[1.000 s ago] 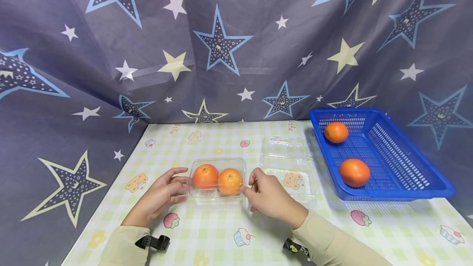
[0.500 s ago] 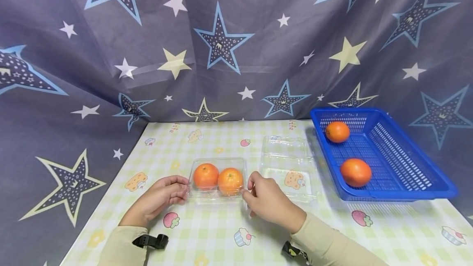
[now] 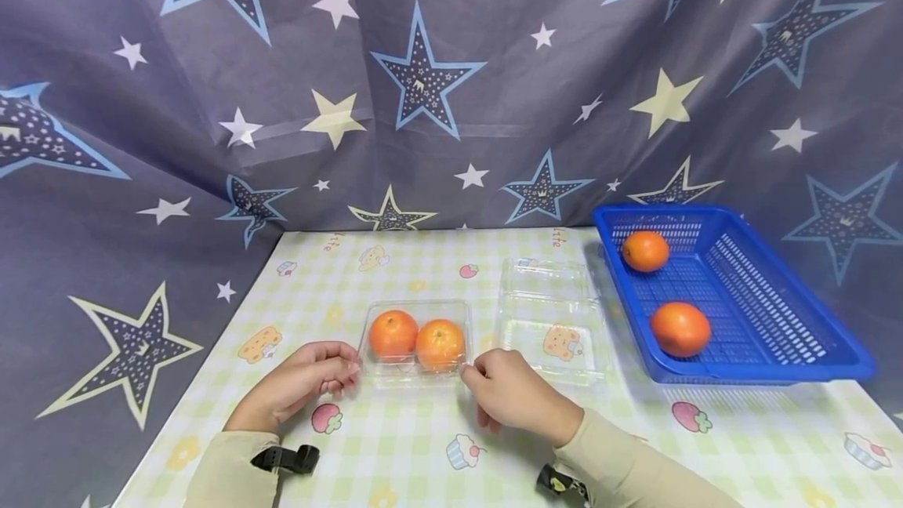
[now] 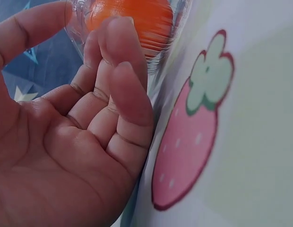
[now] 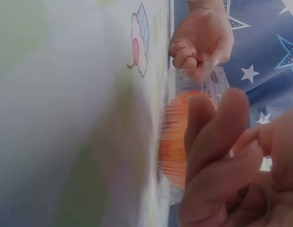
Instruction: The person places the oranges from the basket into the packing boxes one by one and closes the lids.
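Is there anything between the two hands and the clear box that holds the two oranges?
Nothing visible. The left hand meets the clear box at its left end, and the right hand at its near right corner. The empty clear box and blue basket lie off to the right.

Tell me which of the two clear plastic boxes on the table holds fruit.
The clear box between the left hand and right hand: two oranges sit inside it. The other clear box, nearer the blue basket, lies open with no fruit inside.
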A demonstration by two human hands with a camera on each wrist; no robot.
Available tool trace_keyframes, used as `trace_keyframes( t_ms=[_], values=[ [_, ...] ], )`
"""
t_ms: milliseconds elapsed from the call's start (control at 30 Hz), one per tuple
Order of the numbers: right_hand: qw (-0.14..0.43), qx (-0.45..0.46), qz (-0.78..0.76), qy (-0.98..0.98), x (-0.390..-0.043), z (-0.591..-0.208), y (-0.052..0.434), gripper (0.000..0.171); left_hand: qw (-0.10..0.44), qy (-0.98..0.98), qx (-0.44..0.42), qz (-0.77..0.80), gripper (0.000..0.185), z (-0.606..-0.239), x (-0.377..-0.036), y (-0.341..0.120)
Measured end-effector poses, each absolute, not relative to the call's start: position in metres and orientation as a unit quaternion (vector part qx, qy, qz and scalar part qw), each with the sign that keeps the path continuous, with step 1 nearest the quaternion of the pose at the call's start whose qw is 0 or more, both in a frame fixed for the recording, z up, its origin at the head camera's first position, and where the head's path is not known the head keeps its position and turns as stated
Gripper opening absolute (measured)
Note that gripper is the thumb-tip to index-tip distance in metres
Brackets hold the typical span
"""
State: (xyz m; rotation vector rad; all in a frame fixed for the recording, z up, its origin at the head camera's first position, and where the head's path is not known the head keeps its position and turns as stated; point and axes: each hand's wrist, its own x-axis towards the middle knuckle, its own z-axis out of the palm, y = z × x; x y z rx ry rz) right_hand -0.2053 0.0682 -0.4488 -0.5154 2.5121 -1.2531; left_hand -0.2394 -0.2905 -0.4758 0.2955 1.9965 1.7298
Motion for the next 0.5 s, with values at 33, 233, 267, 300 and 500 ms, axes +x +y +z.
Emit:
trace_keyframes(
  t_ms=[33, 233, 267, 300, 500],
  values=[
    [0.152, -0.172, -0.442, 0.867, -0.205, -0.449, 0.068, 0.048, 0.240, 0.729, 0.113, 0.631, 0.026, -0.475, -0.240, -0.290],
    [0.220, -0.117, -0.517, 0.819, -0.207, -0.455, 0.070, 0.054, 0.244, 0.722, 0.138, 0.633, 0.027, -0.478, -0.242, -0.291],
    [0.230, -0.112, -0.532, 0.807, -0.207, -0.457, 0.070, 0.053, 0.244, 0.722, 0.139, 0.632, 0.026, -0.479, -0.241, -0.291],
    [0.239, -0.108, -0.547, 0.795, -0.207, -0.459, 0.069, 0.052, 0.244, 0.723, 0.139, 0.632, 0.026, -0.479, -0.241, -0.291],
    [0.278, -0.100, -0.627, 0.721, -0.209, -0.468, 0.064, 0.035, 0.247, 0.731, 0.130, 0.623, 0.029, -0.477, -0.238, -0.292]
  ],
)
